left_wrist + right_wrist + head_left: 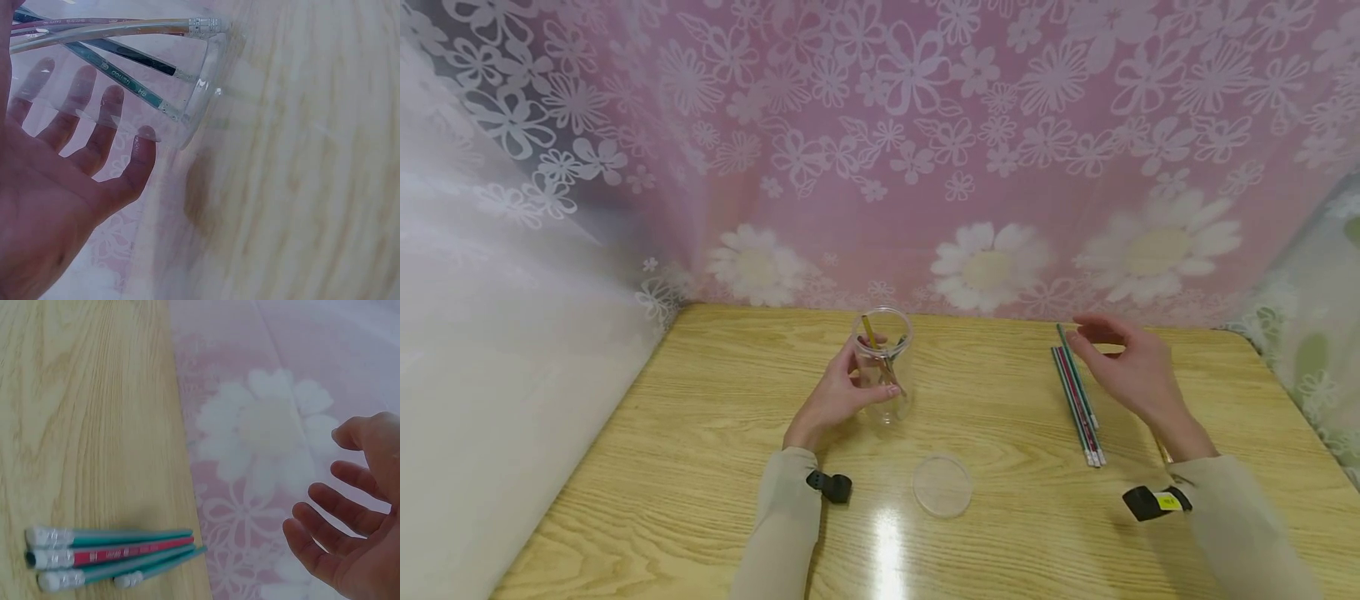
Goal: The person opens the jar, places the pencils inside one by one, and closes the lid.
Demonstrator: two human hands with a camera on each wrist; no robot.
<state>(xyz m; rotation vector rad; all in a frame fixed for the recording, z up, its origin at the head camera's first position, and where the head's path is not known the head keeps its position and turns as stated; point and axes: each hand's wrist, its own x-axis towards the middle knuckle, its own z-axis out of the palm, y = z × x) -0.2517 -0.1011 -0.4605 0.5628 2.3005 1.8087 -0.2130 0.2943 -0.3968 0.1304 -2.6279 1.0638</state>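
My left hand [838, 392] grips a clear plastic jar [895, 408], thumb on the near side and fingers round it. Inside lean several pencils, among them a yellow pencil [869, 332] and a green pencil [119, 75], eraser ends at the jar's base. On the right, my right hand [1131, 367] hovers beside several pencils on the table, its fingers loosely bent and holding nothing. That group has a red pencil [125, 551] between green pencils [131, 536], their white erasers toward me. In the right wrist view the hand is apart from them.
A round clear lid [943, 486] lies flat on the wooden table [700, 467], nearer me than the jar. Something thin and golden [1163, 447] shows partly beneath my right wrist. A pink flowered curtain [865, 208] hangs along the table's back edge, with pale sheets at both sides.
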